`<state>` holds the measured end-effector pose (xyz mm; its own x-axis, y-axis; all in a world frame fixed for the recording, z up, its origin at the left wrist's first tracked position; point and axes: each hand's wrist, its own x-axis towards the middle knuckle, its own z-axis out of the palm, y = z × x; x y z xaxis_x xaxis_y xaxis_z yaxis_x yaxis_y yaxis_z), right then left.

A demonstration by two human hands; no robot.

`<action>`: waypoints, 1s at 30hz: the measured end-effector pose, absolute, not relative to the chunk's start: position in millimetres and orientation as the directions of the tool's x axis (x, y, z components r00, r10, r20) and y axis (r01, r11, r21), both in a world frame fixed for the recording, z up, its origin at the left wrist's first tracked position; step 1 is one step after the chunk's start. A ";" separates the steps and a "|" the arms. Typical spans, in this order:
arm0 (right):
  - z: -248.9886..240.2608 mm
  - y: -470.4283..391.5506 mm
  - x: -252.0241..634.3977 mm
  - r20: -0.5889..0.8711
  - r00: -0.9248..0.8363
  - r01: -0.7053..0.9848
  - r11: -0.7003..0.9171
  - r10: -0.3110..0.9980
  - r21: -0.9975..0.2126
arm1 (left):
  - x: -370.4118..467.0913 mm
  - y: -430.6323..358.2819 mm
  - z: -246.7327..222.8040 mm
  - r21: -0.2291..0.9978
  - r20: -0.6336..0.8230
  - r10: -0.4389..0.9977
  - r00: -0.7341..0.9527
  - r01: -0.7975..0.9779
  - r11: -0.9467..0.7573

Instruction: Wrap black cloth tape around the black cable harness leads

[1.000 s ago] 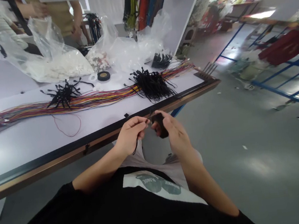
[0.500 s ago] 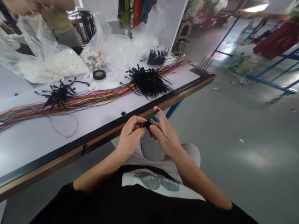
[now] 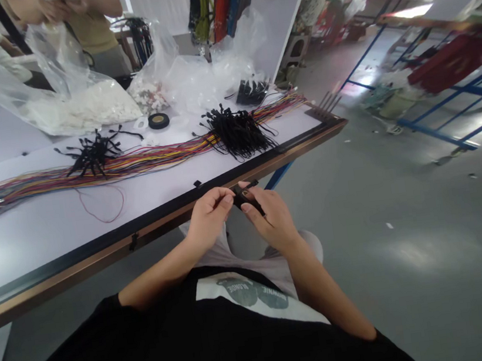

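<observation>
In front of the table edge, over my lap, both hands meet at a small black roll of tape (image 3: pixel 240 199), partly covered by my fingers. My right hand (image 3: pixel 272 215) is closed around the roll, its thumb against the near side. At the roll's left side, the thumb and forefinger of my left hand (image 3: pixel 209 217) are pinched together. What sits between those left fingertips is too small to make out. A short dark strip shows above my right fingers. Beyond my hands, a pile of short black cable pieces (image 3: pixel 241 133) lies across long coloured wires (image 3: pixel 162 155).
A smaller black cable pile (image 3: pixel 95 153) and another black tape roll (image 3: pixel 158 121) lie on the white table (image 3: pixel 52 229). Clear plastic bags of white parts (image 3: pixel 85 109) stand behind. Past the table's right end are blue-framed racks (image 3: pixel 444 106). People are across the table.
My right hand has turned and its fingers have folded over the tape roll, the forefinger no longer raised. My left fingertips have shifted slightly and stay close to the roll.
</observation>
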<state>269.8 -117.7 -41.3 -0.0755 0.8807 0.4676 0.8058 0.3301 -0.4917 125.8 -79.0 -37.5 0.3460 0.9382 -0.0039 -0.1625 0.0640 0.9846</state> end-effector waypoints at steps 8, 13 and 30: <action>-45.3 -118.8 267.9 0.541 -0.094 0.844 0.356 0.835 -0.402 | 124.3 -78.5 -37.9 0.988 0.108 0.940 0.323 -0.138 -0.066; -40.2 -120.3 273.9 0.585 -0.240 0.885 0.423 0.775 -0.197 | 127.2 -76.8 -40.4 0.957 -0.003 0.934 0.356 -0.269 0.106; -56.9 -106.0 266.5 0.455 0.044 0.004 0.455 0.890 -0.890 | 127.7 -63.2 -53.0 0.679 -0.174 0.657 0.733 -0.393 0.619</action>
